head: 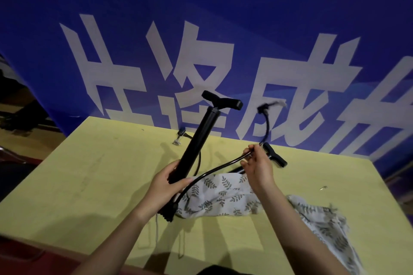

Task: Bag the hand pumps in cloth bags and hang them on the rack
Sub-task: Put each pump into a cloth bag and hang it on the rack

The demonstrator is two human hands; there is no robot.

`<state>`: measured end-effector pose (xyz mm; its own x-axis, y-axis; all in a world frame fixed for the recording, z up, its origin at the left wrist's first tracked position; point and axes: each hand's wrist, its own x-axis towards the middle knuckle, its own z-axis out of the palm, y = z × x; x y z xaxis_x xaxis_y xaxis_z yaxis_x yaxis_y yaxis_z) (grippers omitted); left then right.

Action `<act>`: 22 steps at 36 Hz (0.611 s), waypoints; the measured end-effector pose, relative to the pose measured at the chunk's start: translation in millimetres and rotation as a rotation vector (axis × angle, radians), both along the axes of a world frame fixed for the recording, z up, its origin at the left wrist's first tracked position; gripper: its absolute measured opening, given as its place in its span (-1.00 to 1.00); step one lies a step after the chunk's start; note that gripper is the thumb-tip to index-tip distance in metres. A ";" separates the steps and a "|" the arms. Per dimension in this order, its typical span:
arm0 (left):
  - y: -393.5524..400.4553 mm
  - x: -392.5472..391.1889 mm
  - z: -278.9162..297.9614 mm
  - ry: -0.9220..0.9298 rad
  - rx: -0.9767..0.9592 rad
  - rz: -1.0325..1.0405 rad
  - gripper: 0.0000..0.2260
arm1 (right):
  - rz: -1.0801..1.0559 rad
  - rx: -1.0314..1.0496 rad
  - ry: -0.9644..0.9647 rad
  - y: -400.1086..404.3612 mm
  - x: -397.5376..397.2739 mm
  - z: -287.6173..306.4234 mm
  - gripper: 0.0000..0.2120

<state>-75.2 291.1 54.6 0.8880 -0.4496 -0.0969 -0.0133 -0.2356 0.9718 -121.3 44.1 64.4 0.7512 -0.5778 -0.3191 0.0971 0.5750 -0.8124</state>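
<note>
At the middle of the frame the left hand (166, 182) grips the lower barrel of a black pump (196, 140), its fingers curled round it, holding it tilted above the yellow counter (89, 174). The right hand (257, 167) pinches the pump's hose (214, 168). Below them lies a leaf-print cloth bag (223, 194); a second pump (273, 157) lies behind the right hand.

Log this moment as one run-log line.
left hand: grips pump barrel | right hand: pinches hose | cloth bag: flat on table | bagging: not begun
</note>
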 end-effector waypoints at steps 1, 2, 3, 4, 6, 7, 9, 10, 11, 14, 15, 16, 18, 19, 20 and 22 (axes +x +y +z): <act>-1.1 -0.5 1.7 -0.008 -0.022 -0.013 -0.60 | 0.029 -0.072 -0.002 -3.6 1.1 7.4 -0.76; -3.3 -1.7 3.9 -0.003 -0.043 -0.022 -0.57 | 0.056 -0.124 -0.011 -6.6 2.4 15.2 -0.76; -6.3 -2.6 5.1 0.011 -0.059 -0.024 -0.59 | 0.076 -0.162 -0.020 -9.6 4.6 22.1 -0.76; -10.4 -4.1 6.4 0.029 -0.070 -0.024 -0.62 | 0.088 -0.187 -0.030 -12.3 5.9 29.5 -0.76; -18.6 -6.2 6.0 0.047 -0.061 -0.019 -0.71 | 0.099 -0.200 -0.051 -16.0 9.9 41.3 -0.79; -23.4 -6.6 4.9 0.055 -0.050 -0.018 -0.75 | 0.098 -0.191 -0.062 -18.5 11.4 45.6 -0.81; -34.3 -8.0 5.0 0.087 -0.032 -0.032 -0.82 | 0.096 -0.149 -0.096 -24.0 12.2 50.9 -0.84; -39.9 -8.4 5.7 0.107 -0.014 -0.044 -0.84 | 0.096 -0.128 -0.115 -27.6 11.2 51.8 -0.85; -46.3 -9.3 7.4 0.131 0.004 -0.059 -0.83 | 0.096 -0.112 -0.132 -31.7 9.5 52.0 -0.88; -61.9 -12.2 11.1 0.190 0.026 -0.128 -0.84 | 0.104 -0.106 -0.141 -44.4 -0.4 55.3 -0.91; -66.5 -13.2 10.5 0.216 0.007 -0.155 -0.87 | 0.115 -0.117 -0.140 -49.2 -4.3 57.0 -0.91; -71.0 -14.7 10.4 0.247 -0.009 -0.177 -0.89 | 0.128 -0.126 -0.142 -54.2 -8.6 59.5 -0.91; -80.8 -20.0 11.1 0.286 -0.023 -0.208 -0.86 | 0.158 -0.140 -0.141 -65.9 -18.0 63.6 -0.90; -85.9 -23.4 11.6 0.288 -0.025 -0.224 -0.81 | 0.169 -0.156 -0.137 -71.6 -22.5 65.6 -0.90; -91.1 -27.4 13.0 0.283 -0.029 -0.246 -0.77 | 0.169 -0.172 -0.134 -78.4 -27.3 67.0 -0.89; -99.7 -33.7 15.1 0.268 -0.025 -0.304 -0.69 | 0.127 -0.173 -0.150 -92.4 -35.4 69.6 -0.88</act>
<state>-108.9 191.5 69.7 0.6592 -0.6928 -0.2924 0.1755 -0.2364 0.9557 -156.7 -48.3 134.0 0.8529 -0.5119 -0.1029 0.1601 0.4440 -0.8816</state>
